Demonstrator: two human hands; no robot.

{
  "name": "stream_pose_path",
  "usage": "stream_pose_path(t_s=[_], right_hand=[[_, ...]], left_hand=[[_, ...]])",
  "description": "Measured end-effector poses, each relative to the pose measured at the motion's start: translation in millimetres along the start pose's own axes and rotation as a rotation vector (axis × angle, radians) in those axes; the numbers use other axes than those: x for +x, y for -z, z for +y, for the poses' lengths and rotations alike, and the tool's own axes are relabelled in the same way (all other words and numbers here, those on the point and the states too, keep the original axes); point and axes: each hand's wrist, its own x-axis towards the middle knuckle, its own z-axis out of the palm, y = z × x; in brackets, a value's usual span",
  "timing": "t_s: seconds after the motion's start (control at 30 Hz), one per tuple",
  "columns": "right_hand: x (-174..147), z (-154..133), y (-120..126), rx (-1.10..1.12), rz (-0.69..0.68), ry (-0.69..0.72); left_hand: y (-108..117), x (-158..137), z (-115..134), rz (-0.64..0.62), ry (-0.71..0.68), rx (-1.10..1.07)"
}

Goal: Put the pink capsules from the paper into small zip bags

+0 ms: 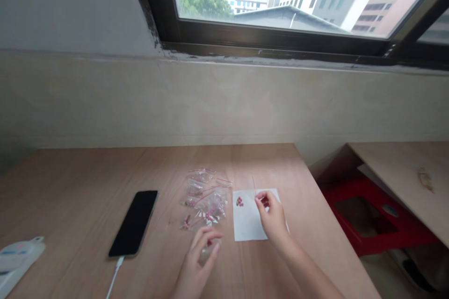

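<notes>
Right hand (272,218): grip pinching a thin red strand (254,185) over white paper (247,225). Left hand (195,258): curled, contents indeterminable, beside clear bags (214,202) on the bench (266,163). Far-left white object (16,266): markings (20,245) illegible.

We find the pink pieces (209,216) in the clear bags (215,200) too small to identify. The right hand (272,215) hides part of the white paper (246,226) and one end of a thin red strip (254,185). We cannot tell whether the curled left hand (199,254) holds anything. The bottom edge cuts the white cable (114,274).
</notes>
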Motion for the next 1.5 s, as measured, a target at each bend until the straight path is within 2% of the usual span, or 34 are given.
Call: stream_pose_path(t_s=[0.07,0.13,0.27,0.33,0.47,0.7,0.9,1.1,1.27,1.5], right_hand=[[-46.1,-11.2,0.4,0.132,-0.092,-0.031],[-81.5,-21.2,-3.6,0.250,-0.172,-0.064],[-113.5,-36.9,-9.7,0.415,-0.384,-0.090],[-114.9,-40.7,-8.1,0.436,-0.455,-0.100],[-110.7,-37.0,-2.8,0.403,-0.550,-0.134],[-111.4,-23.7,-1.4,0.329,-0.601,-0.171],[-109.8,-29.0,4.7,0.249,-0.678,-0.182],[-108.4,-34.9,1.6,0.347,-0.738,-0.151],[-106.1,-32.4,-0.8,0.482,-0.856,-0.190],[-99.4,-30.8,-3.1,0.558,-0.801,-0.355]], left_hand=[[-9.9,-0.9,15.4,-0.086,0.009,-0.119],[-20.2,-3.0,26.0,-0.150,0.075,-0.214],[-33.0,-13.5,28.3,-0.267,0.252,-0.349],[-32.6,-20.2,26.1,-0.276,0.283,-0.383],[-23.3,-29.9,28.3,-0.255,0.223,-0.412],[-20.4,-27.4,27.1,-0.220,0.124,-0.214],[-26.7,-24.4,14.8,-0.256,0.244,-0.383],[-33.1,-25.4,11.9,-0.279,0.275,-0.479],[-37.4,-26.0,6.0,-0.292,0.344,-0.512],[-36.8,-22.4,4.4,-0.258,0.348,-0.521]])
